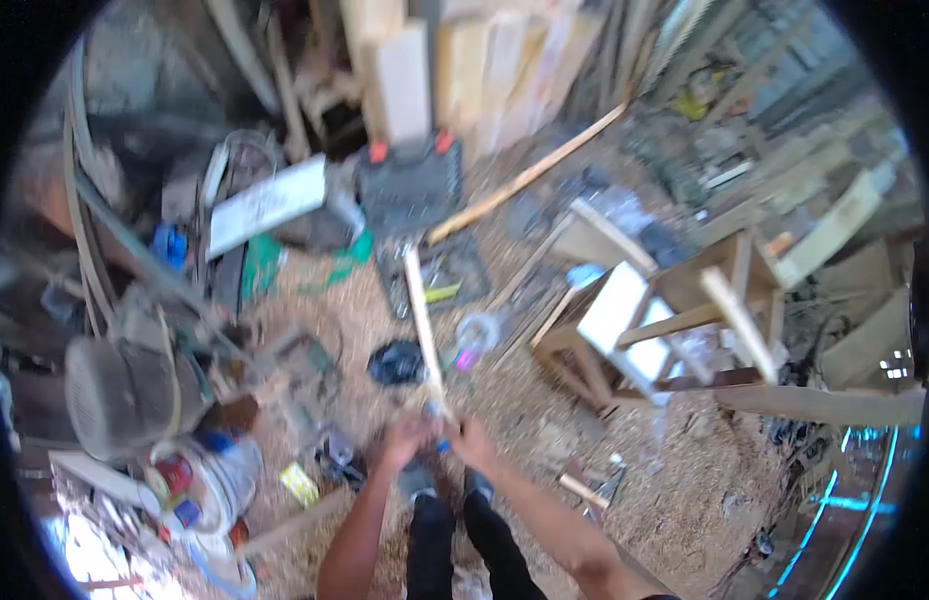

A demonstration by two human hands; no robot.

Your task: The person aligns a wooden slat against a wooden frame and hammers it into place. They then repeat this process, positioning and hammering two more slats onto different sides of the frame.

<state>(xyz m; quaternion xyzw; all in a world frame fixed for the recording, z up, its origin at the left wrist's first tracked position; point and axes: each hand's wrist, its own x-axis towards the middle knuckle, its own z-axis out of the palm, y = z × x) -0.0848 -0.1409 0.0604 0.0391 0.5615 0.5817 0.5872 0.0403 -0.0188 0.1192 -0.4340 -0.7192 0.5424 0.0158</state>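
My right hand is closed around the near end of a long, pale wooden strip, which points away from me over the floor. Close by on the left, my left hand has its fingers curled at the strip's lower end; blur hides what they pinch. A small blue thing shows between the two hands. Just past them on the ground lies a black plastic bag. An opened black tool case lies farther out, its lower tray partly crossed by the strip.
Wood shavings cover the floor. A wooden stool-like frame stands to the right, with a longer batten behind. On the left are a white bucket and a large grey drum-shaped object. Boards lean at the back.
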